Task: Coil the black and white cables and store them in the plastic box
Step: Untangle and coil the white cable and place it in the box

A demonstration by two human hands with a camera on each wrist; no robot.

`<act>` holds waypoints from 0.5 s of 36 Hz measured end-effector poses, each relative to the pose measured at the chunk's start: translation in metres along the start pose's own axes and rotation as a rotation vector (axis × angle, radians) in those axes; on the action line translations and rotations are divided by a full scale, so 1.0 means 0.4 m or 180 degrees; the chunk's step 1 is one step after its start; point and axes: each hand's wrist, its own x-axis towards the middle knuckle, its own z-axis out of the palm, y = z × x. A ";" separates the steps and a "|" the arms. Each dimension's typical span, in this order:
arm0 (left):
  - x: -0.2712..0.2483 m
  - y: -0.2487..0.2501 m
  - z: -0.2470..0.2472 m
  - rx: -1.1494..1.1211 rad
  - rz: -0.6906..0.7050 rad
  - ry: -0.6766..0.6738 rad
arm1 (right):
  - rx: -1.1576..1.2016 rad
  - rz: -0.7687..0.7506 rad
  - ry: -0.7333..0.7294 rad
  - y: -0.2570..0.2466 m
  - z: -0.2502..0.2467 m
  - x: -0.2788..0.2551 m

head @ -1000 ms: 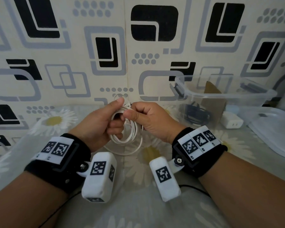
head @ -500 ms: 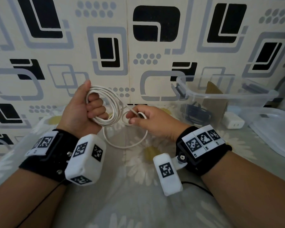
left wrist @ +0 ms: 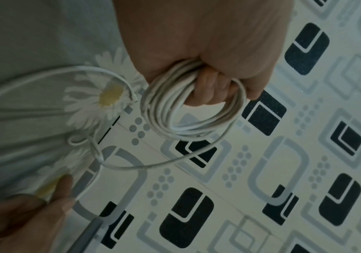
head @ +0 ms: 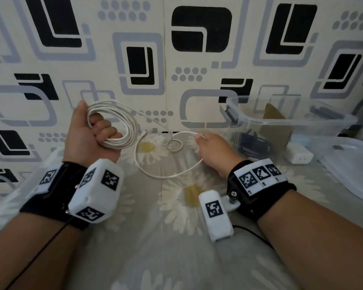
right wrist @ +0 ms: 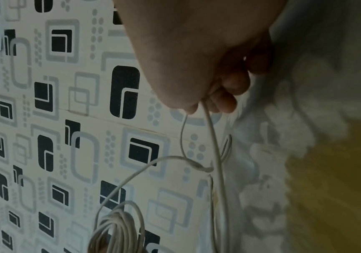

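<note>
My left hand (head: 99, 130) is raised on the left and grips a coil of white cable (head: 122, 124) in its fist; the left wrist view shows the same coil (left wrist: 186, 116) wrapped round the curled fingers. The right hand (head: 200, 137) pinches the cable's loose strand (right wrist: 213, 137) between thumb and fingers, and the tail (head: 155, 173) curves across the bedsheet. The free plug end (left wrist: 135, 98) lies on the sheet. A clear plastic box (head: 291, 120) stands at the right with a black cable (head: 254, 143) inside it.
A white charger block (head: 299, 156) sits beside the box, and a clear lid (head: 356, 168) lies at the far right. Brown cardboard (head: 275, 126) leans inside the box. The patterned wall (head: 197, 59) rises right behind the daisy-print sheet (head: 166, 237).
My left hand has lifted the coil up and to the left. The right hand has slid right along the loose strand, drawing it out, and the hands are now apart.
</note>
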 end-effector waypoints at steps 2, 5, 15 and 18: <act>-0.006 -0.011 0.004 0.0206 -0.0112 -0.0155 | -0.0127 -0.0052 -0.0008 -0.001 -0.004 -0.003; -0.015 -0.022 0.011 0.0440 -0.0266 -0.0358 | -0.0191 -0.0190 -0.0073 0.005 -0.006 0.000; -0.024 -0.047 0.028 0.0961 -0.0447 -0.0365 | 0.0270 -0.2243 0.0620 -0.038 -0.013 -0.018; -0.026 -0.052 0.030 0.0993 -0.0508 -0.0424 | 0.0434 -0.2646 0.0616 -0.053 -0.016 -0.028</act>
